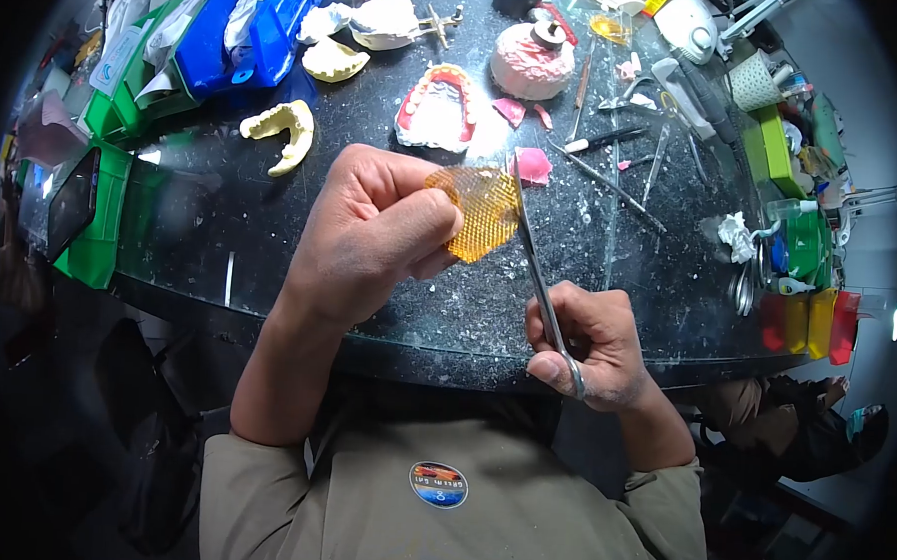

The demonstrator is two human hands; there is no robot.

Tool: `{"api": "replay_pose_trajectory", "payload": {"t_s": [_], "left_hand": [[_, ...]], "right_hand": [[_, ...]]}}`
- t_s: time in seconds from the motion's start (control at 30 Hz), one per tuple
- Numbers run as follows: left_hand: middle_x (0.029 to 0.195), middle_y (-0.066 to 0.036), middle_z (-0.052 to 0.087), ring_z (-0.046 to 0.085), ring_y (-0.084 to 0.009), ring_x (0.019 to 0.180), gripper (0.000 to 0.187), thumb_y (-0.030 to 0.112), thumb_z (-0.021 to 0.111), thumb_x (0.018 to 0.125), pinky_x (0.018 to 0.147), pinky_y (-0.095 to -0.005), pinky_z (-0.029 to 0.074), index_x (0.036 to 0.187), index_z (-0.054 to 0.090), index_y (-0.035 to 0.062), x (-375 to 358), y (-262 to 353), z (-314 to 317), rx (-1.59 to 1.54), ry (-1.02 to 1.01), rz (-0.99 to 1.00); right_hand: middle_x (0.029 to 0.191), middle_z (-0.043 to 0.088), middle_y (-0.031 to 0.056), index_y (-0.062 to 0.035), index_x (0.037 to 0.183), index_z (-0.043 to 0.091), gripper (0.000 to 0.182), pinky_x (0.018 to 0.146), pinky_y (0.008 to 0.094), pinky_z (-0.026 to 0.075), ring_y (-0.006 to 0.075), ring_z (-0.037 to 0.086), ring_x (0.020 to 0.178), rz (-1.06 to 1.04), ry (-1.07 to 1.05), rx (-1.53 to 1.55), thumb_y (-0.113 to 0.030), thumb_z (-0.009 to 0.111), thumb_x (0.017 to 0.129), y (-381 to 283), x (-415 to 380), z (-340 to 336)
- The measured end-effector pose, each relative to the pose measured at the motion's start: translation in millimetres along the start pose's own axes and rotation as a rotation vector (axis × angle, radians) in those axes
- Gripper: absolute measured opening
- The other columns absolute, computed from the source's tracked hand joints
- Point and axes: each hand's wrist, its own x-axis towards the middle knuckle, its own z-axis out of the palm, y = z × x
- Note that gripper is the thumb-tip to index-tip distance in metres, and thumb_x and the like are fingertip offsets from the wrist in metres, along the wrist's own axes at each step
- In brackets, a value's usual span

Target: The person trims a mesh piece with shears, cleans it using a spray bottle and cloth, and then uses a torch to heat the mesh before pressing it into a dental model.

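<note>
My left hand (371,232) is closed, its thumb and fingers pinching a golden mesh sheet (486,217) with a rounded outline. Round the handles of a pair of metal scissors (539,274), my right hand (596,347) is closed. The scissor blades point up and away from me and lie along the right edge of the mesh. Beyond my hands, a denture model (438,107) with teeth set in pink wax rests on the dark bench. A piece of pink wax (533,166) lies just behind the blade tips.
Yellowish dental casts (283,136) sit at the back left, near blue (269,27) and green bins (96,210). A pink plaster flask (531,61) stands at the back. Knives and hand tools (608,187) are scattered to the right. Another person (792,425) sits at the lower right.
</note>
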Motion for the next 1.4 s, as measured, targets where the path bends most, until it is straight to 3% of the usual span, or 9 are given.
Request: {"api": "replay_pose_trajectory", "payload": {"t_s": [0.37,1.07,1.4], "left_hand": [[0.055,0.0,0.05,0.039,-0.0025,0.044,0.023,0.004,0.048,0.082,0.04,-0.0181,0.029,0.064,0.059,-0.0041,1.3,-2.9,-0.7,0.026,-0.059,0.001],[0.051,0.003,0.043,0.033,-0.0016,0.043,0.025,0.005,0.049,0.08,0.039,-0.0184,0.026,0.055,0.052,0.0033,1.9,-9.0,-2.5,-0.105,-0.024,-0.066],[0.05,0.005,0.038,0.031,-0.0016,0.043,0.028,0.004,0.048,0.08,0.04,-0.0187,0.026,0.053,0.048,0.0051,1.1,-6.9,2.2,-0.075,-0.088,-0.123]], "right_hand": [[0.05,0.048,-0.0034,-0.005,0.078,0.055,0.032,0.043,0.0188,0.031,0.0026,0.043,0.044,0.0,-0.016,0.041,-0.03,0.073,0.079,2.5,0.7,-1.9],[0.053,0.052,-0.0019,-0.002,0.078,0.059,0.024,0.042,0.0178,0.032,0.0012,0.045,0.045,-0.054,0.094,-0.037,-0.019,0.075,0.077,-1.3,-7.5,7.3],[0.051,0.049,-0.0035,-0.004,0.077,0.054,0.034,0.042,0.0172,0.031,0.0009,0.043,0.043,-0.028,-0.004,0.057,-0.03,0.076,0.076,6.1,-4.0,-0.3]]}}
